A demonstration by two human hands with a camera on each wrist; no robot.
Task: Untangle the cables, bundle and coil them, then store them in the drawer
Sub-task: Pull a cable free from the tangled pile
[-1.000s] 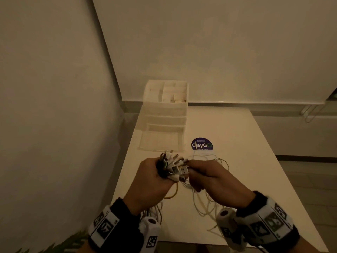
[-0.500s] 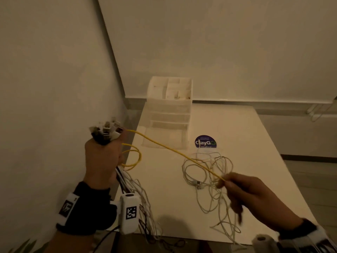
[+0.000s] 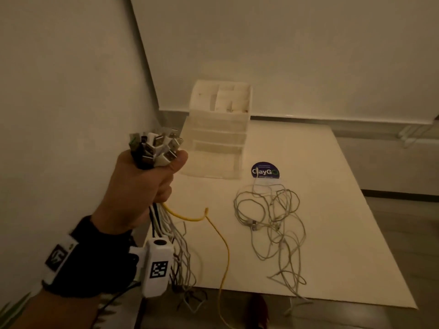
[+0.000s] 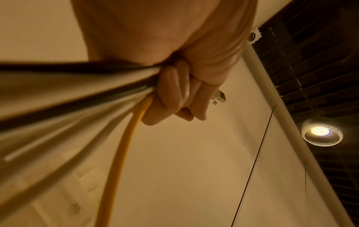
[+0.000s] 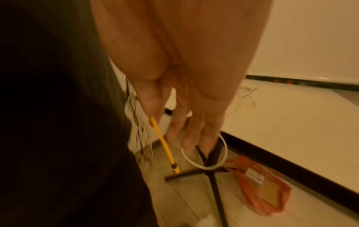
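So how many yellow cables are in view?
1 yellow cable: it hangs from the left hand, past the table, down to the right hand, which pinches it. Others may hide in the bundle.

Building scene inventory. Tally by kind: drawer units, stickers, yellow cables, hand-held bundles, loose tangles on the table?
White plastic drawer unit: 1
Round dark blue sticker: 1
Yellow cable: 1
Bundle of white and black USB cables in left hand: 1
Loose tangle of pale cables on white table: 1
Total: 5

Dim warm light. Plain walls (image 3: 285, 43) meet in a corner, white table (image 3: 332, 233) against them, ceiling lamp (image 4: 321, 132) lit.
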